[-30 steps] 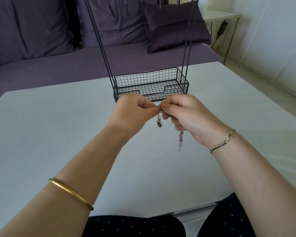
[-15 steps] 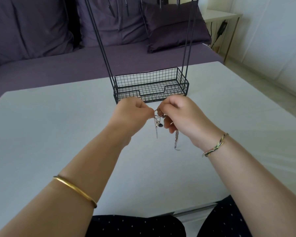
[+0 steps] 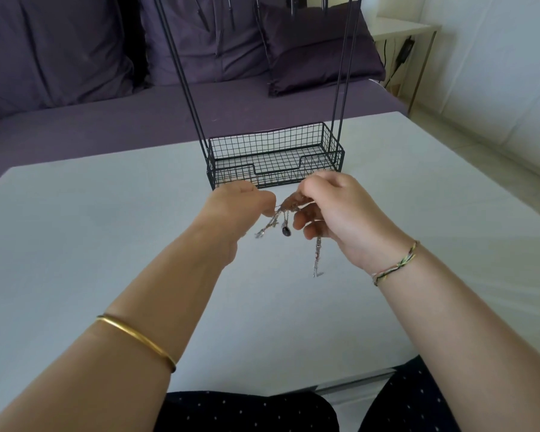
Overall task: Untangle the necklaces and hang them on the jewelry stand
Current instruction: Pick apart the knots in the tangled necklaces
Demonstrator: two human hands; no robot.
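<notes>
A tangle of thin silver necklaces (image 3: 286, 213) hangs between my two hands above the white table (image 3: 75, 244). My left hand (image 3: 237, 210) pinches one side of the tangle. My right hand (image 3: 334, 210) pinches the other side, and a chain end (image 3: 317, 260) dangles below it. A small dark pendant (image 3: 286, 231) hangs under the knot. Just beyond my hands stands the black wire jewelry stand (image 3: 275, 157), with a mesh basket base and tall uprights; its top is cut off by the frame.
A purple sofa with cushions (image 3: 318, 48) runs behind the table. A small white side table (image 3: 406, 29) with a cable stands at the back right. My lap in dark dotted fabric (image 3: 247, 413) is at the table's near edge.
My hands have drawn slightly apart, spreading the tangle. More chain now shows between them, and a short strand swings out to the left.
</notes>
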